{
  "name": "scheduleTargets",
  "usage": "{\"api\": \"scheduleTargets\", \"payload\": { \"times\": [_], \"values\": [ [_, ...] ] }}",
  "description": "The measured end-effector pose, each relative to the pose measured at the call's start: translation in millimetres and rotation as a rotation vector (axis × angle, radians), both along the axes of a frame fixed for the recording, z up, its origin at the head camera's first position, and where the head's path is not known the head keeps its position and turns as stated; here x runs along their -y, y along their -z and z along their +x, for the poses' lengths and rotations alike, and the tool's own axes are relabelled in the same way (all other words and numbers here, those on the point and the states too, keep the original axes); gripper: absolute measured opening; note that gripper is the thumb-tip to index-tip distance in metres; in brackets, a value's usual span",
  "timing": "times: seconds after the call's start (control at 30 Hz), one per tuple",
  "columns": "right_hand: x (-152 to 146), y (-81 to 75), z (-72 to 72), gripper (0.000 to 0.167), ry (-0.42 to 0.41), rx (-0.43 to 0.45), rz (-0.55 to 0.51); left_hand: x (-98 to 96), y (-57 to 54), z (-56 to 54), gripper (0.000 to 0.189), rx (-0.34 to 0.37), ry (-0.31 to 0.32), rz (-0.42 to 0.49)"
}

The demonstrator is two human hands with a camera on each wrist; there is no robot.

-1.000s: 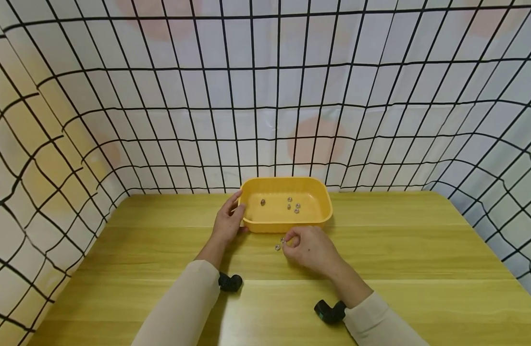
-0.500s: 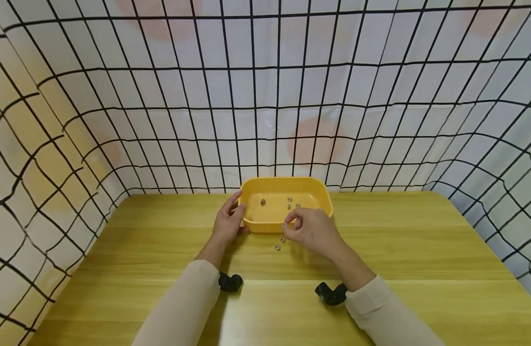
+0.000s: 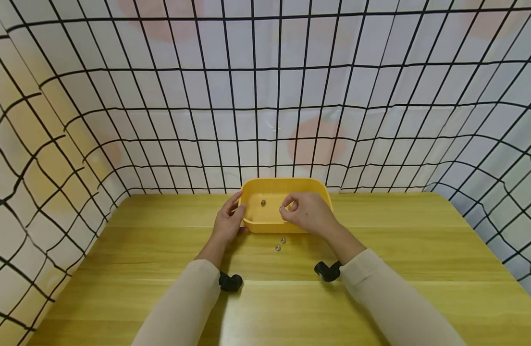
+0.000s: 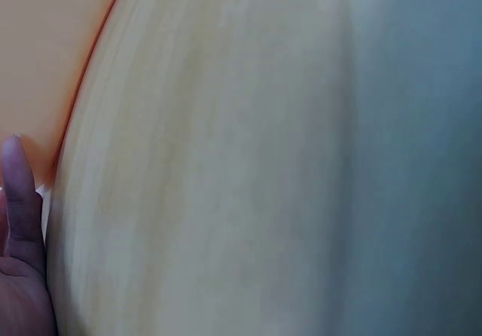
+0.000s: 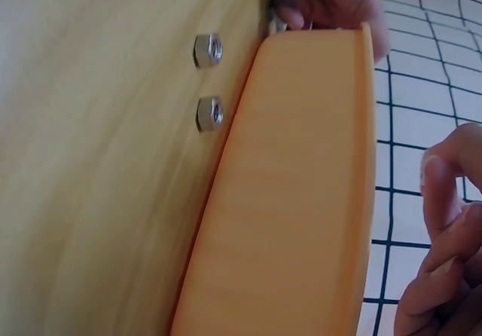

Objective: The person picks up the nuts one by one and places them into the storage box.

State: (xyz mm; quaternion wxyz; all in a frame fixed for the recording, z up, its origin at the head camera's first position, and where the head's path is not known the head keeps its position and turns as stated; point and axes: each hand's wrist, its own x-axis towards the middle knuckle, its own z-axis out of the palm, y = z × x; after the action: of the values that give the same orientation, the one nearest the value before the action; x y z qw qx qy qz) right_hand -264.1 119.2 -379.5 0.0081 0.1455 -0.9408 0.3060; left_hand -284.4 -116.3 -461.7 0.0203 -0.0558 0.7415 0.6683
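Note:
A yellow plastic tray [image 3: 265, 228] stands at the back of the table. My left hand [image 3: 228, 222] grips its left end, thumb at the rim and fingers along the outer wall. Over the tray's inside, my right hand [image 3: 310, 214] pinches a small silver hex nut [image 3: 281, 208] between thumb and index finger. Another nut [image 3: 263, 203] lies on the tray floor at the left; the right hand hides others there. On the table in front of the tray lie two hex nuts [image 5: 208, 50], close together and plainly seen in the right wrist view.
The wood-grain table [image 3: 161, 269] runs up to a white cloth backdrop with a black grid [image 3: 265, 120]. More of this cloth hangs at the left and right sides. A black wrist device [image 3: 230, 282] sits at each sleeve cuff.
My right hand has lifted a nut from the table in front of the tray and carried it forward over the tray. My left hand stays at the tray's left end.

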Motion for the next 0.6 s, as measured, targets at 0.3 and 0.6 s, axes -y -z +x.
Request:
{"api": "scheduleTargets", "payload": {
  "times": [0.3, 0.6],
  "values": [
    [9, -1.4, -17.5, 0.021, -0.007, 0.0, -0.02, 2.9, -0.4, 1.2, 0.047, -0.008, -0.015, 0.006],
    [9, 4.8, -24.5, 0.018, -0.014, 0.03, -0.017, 1.8, 0.0, 0.9, 0.047, -0.009, 0.004, -0.007]
  ]
}}
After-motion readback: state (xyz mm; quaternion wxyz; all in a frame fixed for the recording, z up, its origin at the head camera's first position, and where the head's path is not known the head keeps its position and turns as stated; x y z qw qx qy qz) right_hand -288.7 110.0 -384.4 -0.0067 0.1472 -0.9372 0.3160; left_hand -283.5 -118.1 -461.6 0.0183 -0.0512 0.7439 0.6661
